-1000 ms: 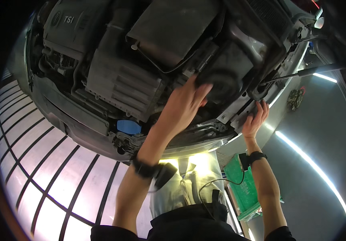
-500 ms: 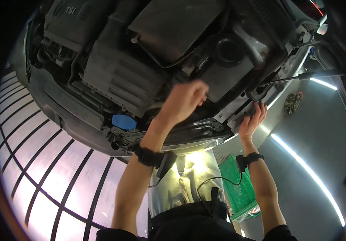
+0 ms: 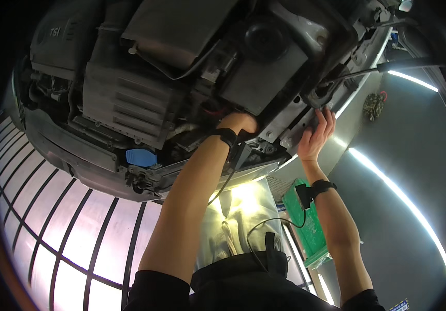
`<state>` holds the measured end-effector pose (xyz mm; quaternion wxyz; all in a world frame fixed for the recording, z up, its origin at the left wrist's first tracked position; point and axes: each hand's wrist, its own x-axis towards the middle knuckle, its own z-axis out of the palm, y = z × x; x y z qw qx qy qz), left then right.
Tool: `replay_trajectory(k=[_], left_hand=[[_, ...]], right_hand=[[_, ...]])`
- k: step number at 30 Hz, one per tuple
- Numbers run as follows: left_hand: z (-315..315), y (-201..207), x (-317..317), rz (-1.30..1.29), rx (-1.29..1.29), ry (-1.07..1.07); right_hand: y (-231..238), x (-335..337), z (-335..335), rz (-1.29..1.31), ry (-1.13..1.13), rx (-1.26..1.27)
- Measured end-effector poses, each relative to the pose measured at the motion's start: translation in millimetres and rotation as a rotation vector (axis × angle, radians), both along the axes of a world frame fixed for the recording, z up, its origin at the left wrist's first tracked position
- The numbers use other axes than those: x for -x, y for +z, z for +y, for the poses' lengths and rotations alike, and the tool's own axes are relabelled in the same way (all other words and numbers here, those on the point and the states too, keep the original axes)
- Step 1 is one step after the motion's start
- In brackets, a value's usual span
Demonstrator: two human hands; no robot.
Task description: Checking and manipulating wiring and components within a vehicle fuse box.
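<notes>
Deep in the front of a car's engine bay, at the near edge of a flat-topped dark box (image 3: 267, 80), the left grip (image 3: 244, 123) reaches into a shadowed gap; its fingers are hidden there, so I cannot tell whether they are closed around anything. The box lies just beyond this grip and slightly to its right, with a round black part (image 3: 265, 40) at its far end. Across to the right, the right grip (image 3: 317, 136) rests with fingers extended and slightly spread at the edge of a metal side rail (image 3: 293, 124), holding nothing that shows. A pale corrugated hose (image 3: 184, 129) runs to the left of the left grip, partly in shadow, and farther left lies a ribbed dark cover (image 3: 127, 101). Well left of the same grip, and a little lower in view, sits a blue cap (image 3: 141, 157) (easy to pick out against the dark parts). Beyond the right grip, a thin strut (image 3: 355, 75) slants up and to the right; below that grip, a green crate (image 3: 306, 228) shows beside the forearm. To its right, a mottled bundle (image 3: 373, 107) lies on the grey floor (image 3: 388, 166).
</notes>
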<state>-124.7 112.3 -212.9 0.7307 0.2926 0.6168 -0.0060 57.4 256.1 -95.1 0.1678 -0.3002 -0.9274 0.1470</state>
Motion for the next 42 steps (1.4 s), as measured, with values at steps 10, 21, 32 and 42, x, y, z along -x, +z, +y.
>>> replay_trajectory(k=[10, 21, 32, 42], left_hand=[[0.6, -2.5, 4.1, 0.049, -0.148, -0.149], [2.2, -10.4, 1.9, 0.124, -0.318, -0.253], [-16.8, 61.6, 33.9, 0.030, -0.390, -0.203], [-15.8, 7.2, 30.1, -0.013, -0.463, -0.244]], right_hand=[[-3.1, 0.0, 1.1, 0.011, -0.015, 0.014], [-2.8, 2.2, 0.9, 0.021, -0.024, 0.010], [-1.5, -1.2, 4.2, 0.016, -0.027, -0.005], [-6.2, 1.0, -0.9, 0.032, -0.008, -0.011]])
